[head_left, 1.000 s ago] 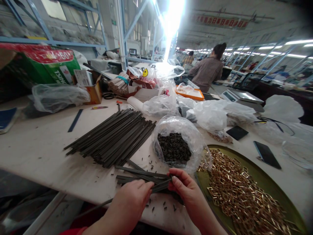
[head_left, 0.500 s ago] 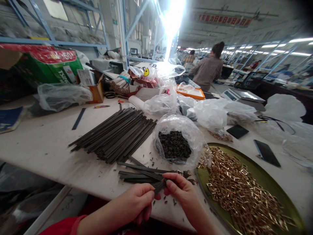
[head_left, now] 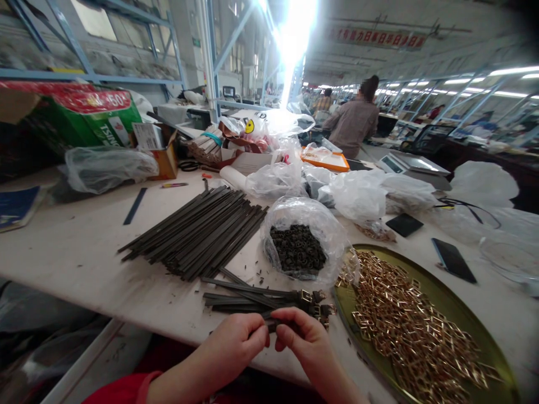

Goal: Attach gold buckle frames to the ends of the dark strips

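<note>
- My left hand point(head_left: 238, 343) and right hand point(head_left: 304, 343) meet at the near edge of the table point(head_left: 76, 252), both pinching the end of one dark strap point(head_left: 273, 324).
- Buckled straps point(head_left: 261, 298) lie just beyond.
- The bag of dark loops point(head_left: 298, 249) sits behind them, with the tray of gold buckles point(head_left: 455, 307) to my right.

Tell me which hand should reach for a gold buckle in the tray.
Right, probably. The right hand sits beside the tray, with the gold buckles just past it. The left hand is beyond the dark strap both hands pinch, so it would have to cross.
</note>
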A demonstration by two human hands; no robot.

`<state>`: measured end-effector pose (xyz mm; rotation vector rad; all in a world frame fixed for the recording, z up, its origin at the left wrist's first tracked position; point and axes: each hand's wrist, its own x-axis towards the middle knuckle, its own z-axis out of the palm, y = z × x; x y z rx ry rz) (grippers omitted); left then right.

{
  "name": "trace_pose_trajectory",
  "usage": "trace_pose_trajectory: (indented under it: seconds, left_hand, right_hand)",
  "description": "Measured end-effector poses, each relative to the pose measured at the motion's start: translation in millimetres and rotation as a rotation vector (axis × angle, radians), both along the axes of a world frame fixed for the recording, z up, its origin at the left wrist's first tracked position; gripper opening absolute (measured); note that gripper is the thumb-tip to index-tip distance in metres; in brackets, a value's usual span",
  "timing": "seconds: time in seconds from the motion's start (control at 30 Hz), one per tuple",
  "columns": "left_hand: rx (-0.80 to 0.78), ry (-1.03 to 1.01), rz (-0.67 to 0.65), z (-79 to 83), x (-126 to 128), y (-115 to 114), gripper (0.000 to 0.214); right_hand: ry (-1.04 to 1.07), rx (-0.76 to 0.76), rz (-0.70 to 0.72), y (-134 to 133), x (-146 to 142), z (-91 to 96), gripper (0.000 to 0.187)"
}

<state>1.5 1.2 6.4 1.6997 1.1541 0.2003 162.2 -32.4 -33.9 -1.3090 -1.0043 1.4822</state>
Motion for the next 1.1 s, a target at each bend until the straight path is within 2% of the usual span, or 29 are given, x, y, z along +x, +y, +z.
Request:
trace_pose_trajectory:
  seconds: [0.13,0.27,0.4,0.53,0.77,0.87,1.0,1.1]
  left_hand:
    - [-0.015,-0.032,0.024,6.5,0,1,0.025]
    - [-0.009,-0.032,0.053,9.8,4,0,0.027]
    - [0.023,-0.049,0.07,4.4,7,0,0.029]
    - [0.056,-0.044,0.099,0.2,5,1,0.028]
    - [0.075,-0.045,0.119,-3.4,3,0,0.03]
    - [0.105,-0.045,0.133,-6.6,3,-2,0.029]
    - [0.143,0.005,0.088,-8.4,4,-6,0.028]
    - [0.186,0.064,0.066,-9.0,4,-9,0.027]
  right_hand:
    - [0.013,0.01,-0.027,3,3,-0.2,0.036]
    - [0.236,-0.05,-0.133,8,2,1.1,0.037]
    - [0.396,-0.091,-0.123,8,-4,0.8,0.033]
    - [0.361,-0.077,-0.131,4,-6,-1.2,0.028]
    - [0.255,-0.094,-0.067,3,-5,-0.3,0.032]
    - [0.329,-0.109,-0.11,4,-8,-4.2,0.033]
    - [0.479,-0.159,-0.148,3,-11,-8.7,0.032]
    - [0.41,-0.124,-0.124,0,-11,-10.3,0.031]
